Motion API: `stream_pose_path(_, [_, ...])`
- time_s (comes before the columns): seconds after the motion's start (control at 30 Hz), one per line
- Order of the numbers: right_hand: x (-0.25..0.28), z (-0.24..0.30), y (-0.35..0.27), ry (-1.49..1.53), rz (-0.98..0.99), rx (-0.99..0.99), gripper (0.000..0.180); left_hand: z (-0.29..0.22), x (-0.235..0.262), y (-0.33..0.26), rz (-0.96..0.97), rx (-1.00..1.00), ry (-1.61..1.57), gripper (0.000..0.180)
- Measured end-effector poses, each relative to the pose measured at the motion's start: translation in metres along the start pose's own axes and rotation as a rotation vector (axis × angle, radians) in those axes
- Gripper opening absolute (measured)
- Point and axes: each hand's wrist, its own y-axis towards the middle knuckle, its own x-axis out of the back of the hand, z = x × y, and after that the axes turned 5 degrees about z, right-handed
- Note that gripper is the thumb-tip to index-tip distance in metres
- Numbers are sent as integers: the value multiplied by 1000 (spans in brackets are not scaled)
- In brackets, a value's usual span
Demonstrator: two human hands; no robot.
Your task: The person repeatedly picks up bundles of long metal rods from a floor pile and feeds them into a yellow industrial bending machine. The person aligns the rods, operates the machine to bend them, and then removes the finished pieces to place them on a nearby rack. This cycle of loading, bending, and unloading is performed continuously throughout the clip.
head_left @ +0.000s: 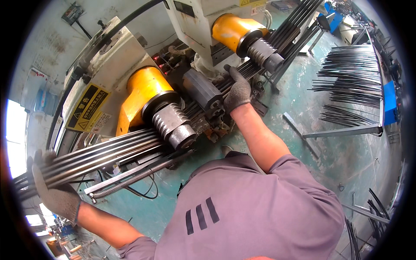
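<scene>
A bundle of long, thin metal rods (99,158) runs slantwise across the machine, from the lower left to the upper right. Out at the left, my left hand (60,197) in a grey work glove is closed round the bundle, thumb on the near side and fingertips blurred behind. My right hand (238,92), gloved alike, grips the rods near the middle; some of its fingers are hidden. Just left of it is a dark grey many-sided block (202,89). The rods pass by two grooved steel rollers, a near one (170,121) and a far one (262,52).
Yellow housings (145,93) (234,32) carry the rollers on a pale machine body. Below the rods lies a coil spring (134,181) along a metal bar. At the right, a rack (346,131) holds many more rods above a green floor (303,173).
</scene>
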Motion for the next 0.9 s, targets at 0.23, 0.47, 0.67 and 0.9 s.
stream_pose_path(0.23, [0,0,0,-42,-6,16,19,-42,-66,3,169,-86,129,37])
stream_pose_path(0.47, [10,1,7,-24,31,25,20,-36,-121,36,549,-631,496,37])
stream_pose_path(0.67, [12,-4,9,-53,35,26,22,-57,-128,21,602,-344,311,41])
stream_pose_path(0.9, [16,-4,13,-16,67,25,21,-45,-122,35,630,-482,360,41])
